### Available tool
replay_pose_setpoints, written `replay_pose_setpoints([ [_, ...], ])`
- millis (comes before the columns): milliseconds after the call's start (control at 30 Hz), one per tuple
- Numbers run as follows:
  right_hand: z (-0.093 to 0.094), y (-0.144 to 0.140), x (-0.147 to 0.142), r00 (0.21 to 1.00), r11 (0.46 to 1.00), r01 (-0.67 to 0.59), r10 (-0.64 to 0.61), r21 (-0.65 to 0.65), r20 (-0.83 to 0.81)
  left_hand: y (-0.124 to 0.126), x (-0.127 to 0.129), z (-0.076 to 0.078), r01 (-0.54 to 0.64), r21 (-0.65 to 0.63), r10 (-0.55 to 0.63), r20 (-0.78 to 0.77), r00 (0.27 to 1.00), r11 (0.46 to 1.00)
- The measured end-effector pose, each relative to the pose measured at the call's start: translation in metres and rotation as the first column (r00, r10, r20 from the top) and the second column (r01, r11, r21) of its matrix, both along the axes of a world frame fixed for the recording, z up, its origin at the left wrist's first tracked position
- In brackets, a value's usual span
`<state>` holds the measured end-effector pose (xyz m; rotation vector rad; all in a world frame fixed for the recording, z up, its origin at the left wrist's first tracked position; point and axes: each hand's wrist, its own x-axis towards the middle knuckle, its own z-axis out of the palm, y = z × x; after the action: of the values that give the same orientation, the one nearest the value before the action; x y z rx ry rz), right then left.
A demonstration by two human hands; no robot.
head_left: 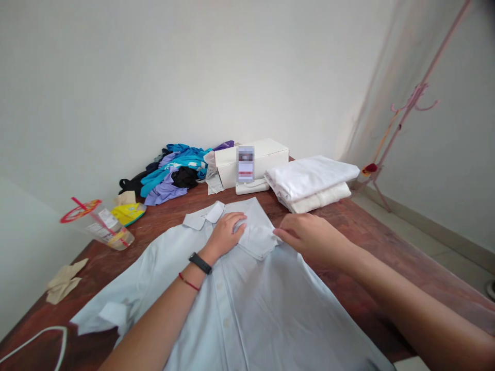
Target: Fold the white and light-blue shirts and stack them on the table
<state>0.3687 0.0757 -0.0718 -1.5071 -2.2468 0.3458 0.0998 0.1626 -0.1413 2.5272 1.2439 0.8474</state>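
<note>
White walls close off the corner behind a dark wooden counter (pixel 371 232), and from the camera on my head I look down over both my arms at a pale blue shirt (pixel 247 309) spread front-up across it, collar (pixel 203 216) away from me and button placket running toward me. One short sleeve (pixel 110 314) lies flat out to the left; the other has been turned in over the chest as a folded flap (pixel 257 234).

My left hand (pixel 226 234) lies palm-down on the shirt just below the collar, fingers (pixel 237 224) stretched flat and pressing the cloth, gripping nothing. A black band (pixel 200 263) and a thin red cord sit on that wrist. My right hand (pixel 309 237) is at the outer edge of the folded flap, fingers (pixel 282 234) curled together at the fabric; whether they actually pinch the edge I cannot tell.

Beyond the shirt, a stack of folded white cloth (pixel 313 183) rests near the right hand, next to a white box (pixel 255 159). A heap of blue, purple and black clothes (pixel 174 172) lies at the back left. A plastic cup (pixel 102 224) with a red straw lies tipped at the left edge, near crumpled paper napkins (pixel 64 281). A pink coat stand (pixel 406 108) leans in the right corner.
</note>
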Motion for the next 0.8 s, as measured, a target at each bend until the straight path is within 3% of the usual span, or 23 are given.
replay_pose_setpoints([
  [100,-0.007,0.006,-0.014,0.985,0.984,-0.144,0.152,0.102,-0.08,0.0,0.0,0.0,0.019,0.026,-0.018,-0.019,1.0,0.999],
  [200,-0.027,0.01,-0.024,0.977,0.978,-0.209,0.209,0.003,-0.037,-0.001,-0.001,-0.001,0.03,0.053,-0.028,-0.041,0.999,0.998],
  [333,-0.042,0.015,-0.025,0.988,0.983,-0.148,0.141,-0.109,-0.065,-0.001,-0.001,-0.003,0.031,0.071,-0.028,-0.045,0.999,0.997],
  [533,-0.046,0.026,-0.019,0.989,0.981,0.007,-0.035,-0.192,-0.145,0.002,-0.003,-0.008,0.033,0.087,-0.03,-0.031,0.999,0.996],
  [700,-0.053,0.032,-0.017,0.964,0.997,0.057,-0.068,-0.05,-0.258,0.001,-0.004,-0.009,0.032,0.112,-0.028,-0.038,0.999,0.993],
  [800,-0.057,0.032,-0.018,0.946,0.995,-0.035,0.064,0.096,-0.319,0.0,-0.003,-0.007,0.038,0.118,-0.033,-0.042,0.999,0.992],
])
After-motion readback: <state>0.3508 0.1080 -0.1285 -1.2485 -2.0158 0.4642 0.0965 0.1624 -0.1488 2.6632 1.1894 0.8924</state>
